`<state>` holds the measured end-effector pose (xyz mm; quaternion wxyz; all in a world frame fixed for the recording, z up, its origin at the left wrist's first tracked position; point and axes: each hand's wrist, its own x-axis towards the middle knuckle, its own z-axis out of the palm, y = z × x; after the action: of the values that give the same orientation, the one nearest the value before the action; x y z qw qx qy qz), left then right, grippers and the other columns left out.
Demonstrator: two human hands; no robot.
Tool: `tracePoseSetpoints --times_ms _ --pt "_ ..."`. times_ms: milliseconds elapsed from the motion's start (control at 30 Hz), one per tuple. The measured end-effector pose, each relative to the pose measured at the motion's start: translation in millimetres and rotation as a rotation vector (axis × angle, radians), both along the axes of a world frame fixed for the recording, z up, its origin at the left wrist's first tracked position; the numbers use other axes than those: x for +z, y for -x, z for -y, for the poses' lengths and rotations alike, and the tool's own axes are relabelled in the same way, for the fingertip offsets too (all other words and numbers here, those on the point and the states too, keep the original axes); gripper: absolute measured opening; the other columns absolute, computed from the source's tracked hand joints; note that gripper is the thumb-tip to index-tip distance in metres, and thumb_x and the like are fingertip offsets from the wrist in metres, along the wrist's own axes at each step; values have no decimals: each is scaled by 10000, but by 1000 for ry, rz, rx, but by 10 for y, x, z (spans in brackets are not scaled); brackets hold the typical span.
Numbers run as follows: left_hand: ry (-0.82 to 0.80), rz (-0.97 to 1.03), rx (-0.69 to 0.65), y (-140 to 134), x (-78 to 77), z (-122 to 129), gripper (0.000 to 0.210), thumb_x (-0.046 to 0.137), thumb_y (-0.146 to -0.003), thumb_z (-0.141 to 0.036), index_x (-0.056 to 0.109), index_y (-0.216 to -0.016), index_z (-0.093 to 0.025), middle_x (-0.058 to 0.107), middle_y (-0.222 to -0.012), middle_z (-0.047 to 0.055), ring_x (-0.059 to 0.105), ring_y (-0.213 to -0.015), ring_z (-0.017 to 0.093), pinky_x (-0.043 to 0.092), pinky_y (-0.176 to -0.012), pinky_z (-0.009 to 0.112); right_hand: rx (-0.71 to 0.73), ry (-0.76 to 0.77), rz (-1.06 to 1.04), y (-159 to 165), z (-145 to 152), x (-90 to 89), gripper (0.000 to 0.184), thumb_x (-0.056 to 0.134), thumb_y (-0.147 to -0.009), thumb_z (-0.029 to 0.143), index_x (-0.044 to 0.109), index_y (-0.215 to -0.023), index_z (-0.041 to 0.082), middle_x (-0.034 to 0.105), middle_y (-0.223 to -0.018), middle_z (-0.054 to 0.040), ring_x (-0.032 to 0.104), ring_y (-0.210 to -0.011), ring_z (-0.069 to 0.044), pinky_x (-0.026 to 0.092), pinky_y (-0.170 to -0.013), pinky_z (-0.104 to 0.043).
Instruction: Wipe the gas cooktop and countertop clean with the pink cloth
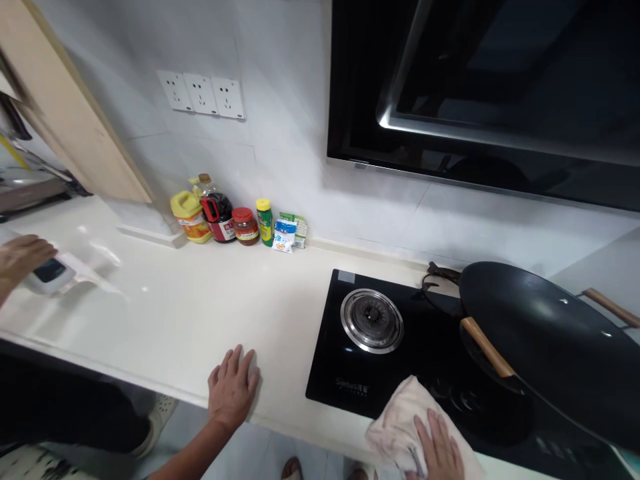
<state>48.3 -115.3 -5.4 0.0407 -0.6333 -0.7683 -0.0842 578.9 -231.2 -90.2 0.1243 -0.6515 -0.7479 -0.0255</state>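
Observation:
My left hand rests on the pale countertop near its front edge, fingers spread and nothing in them. At the bottom right, my right hand presses a pale pink cloth against the front of the black glass hob. Its fingers lie close together over the folded cloth, and part of the hand is cut off by the frame. Left of the cloth and behind it is a round burner with a metal ring. A large black wok with wooden handles sits on the hob's right side.
Against the wall stand a yellow jug, a dark sauce bottle, a red-lidded jar, a green shaker and packets. At left, another person's hand touches a blurred white object. A range hood hangs above.

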Motion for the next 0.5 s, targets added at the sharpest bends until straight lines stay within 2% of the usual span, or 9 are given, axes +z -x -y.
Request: tracePoseSetpoints --times_ms 100,267,367,500 --pt "2 13 -6 6 -2 7 497 377 -1020 -389 644 -1417 -256 535 -1604 123 428 -1509 292 368 -1185 533 -7 47 -9 587 -243 20 853 665 -801 476 474 -1597 238 377 -1681 -154 278 -1567 -463 341 -1176 -662" --pt "2 28 -10 25 -27 19 479 420 -1007 -368 653 -1412 -261 542 -1599 123 443 -1500 304 379 -1182 537 162 210 -26 1478 -720 361 969 754 -746 416 407 -1629 222 207 -1739 -156 152 -1606 -446 232 -1242 -662" --pt "-8 43 -16 34 -41 32 472 443 -1000 -375 656 -1408 -270 549 -1594 115 445 -1498 303 382 -1181 532 278 255 -36 1830 -1023 551 971 739 -809 453 335 -1661 221 129 -1758 -141 87 -1621 -423 192 -1262 -655" --pt "-8 35 -20 36 -43 55 477 444 -996 -356 650 -1417 -270 547 -1597 112 445 -1500 303 385 -1179 526 389 271 -36 2151 -1547 667 857 608 -946 549 286 -1679 241 82 -1772 -104 68 -1634 -360 145 -1297 -588"
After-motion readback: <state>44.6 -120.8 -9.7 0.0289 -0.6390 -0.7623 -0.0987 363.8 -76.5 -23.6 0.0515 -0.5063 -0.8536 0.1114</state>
